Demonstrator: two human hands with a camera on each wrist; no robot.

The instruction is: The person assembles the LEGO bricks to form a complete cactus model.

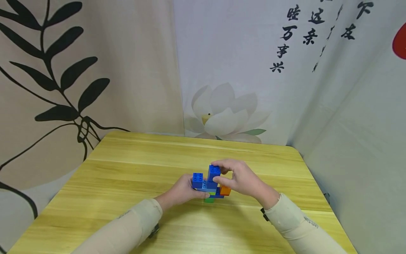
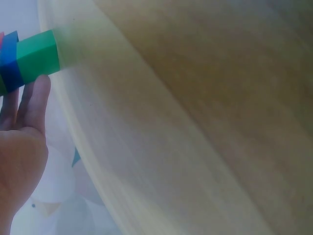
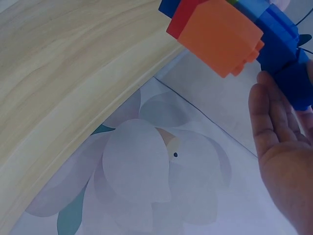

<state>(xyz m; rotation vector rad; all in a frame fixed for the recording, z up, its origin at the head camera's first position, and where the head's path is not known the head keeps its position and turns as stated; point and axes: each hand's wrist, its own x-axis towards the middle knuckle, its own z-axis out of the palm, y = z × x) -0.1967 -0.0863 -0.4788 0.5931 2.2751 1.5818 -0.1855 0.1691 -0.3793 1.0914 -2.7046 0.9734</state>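
A small structure of toy building bricks [image 1: 207,189] stands over the middle of the table between both hands. My left hand [image 1: 181,191] grips its left side, with the thumb along the front. A blue brick [image 1: 214,171] rises at the top of the structure, and my right hand [image 1: 237,176] pinches it between thumb and fingers. Another blue brick [image 1: 197,180] sits at the upper left. An orange brick [image 1: 225,191] sticks out at the right, beside a red brick [image 3: 186,19] in the right wrist view. At the bottom is a green brick [image 2: 38,56], close over the tabletop.
The wood-grain table [image 1: 136,155] reaches back to a hanging cloth [image 1: 234,70] printed with a lotus and black characters. On the left, another cloth [image 1: 136,63] bears a dark leaf print. The table's right edge runs beside a pale curtain [image 1: 358,141].
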